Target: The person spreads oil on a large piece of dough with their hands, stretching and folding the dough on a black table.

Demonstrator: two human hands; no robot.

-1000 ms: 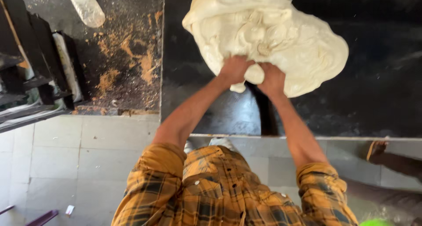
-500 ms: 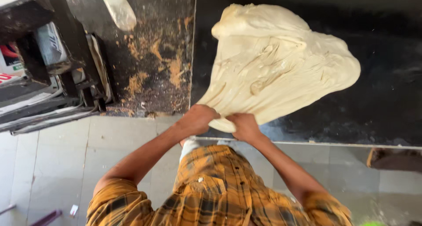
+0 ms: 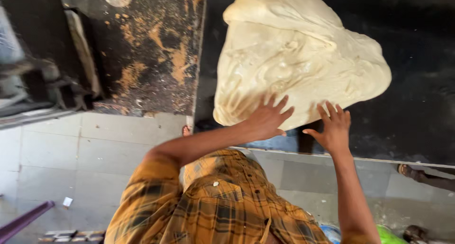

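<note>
We see a large, thin sheet of pale dough spread on a black worktop. Our left hand and right hand rest at its near edge, fingers splayed wide, gripping nothing. We judge this the stretching step; pulling further calls for an even, gentle tug.

The dough sheet lies spread on the desk. The left hand rests on its edge at 6 o'clock, the right hand just beside at 5 o'clock. A stained slab adjoins the desk at 9 o'clock
</note>
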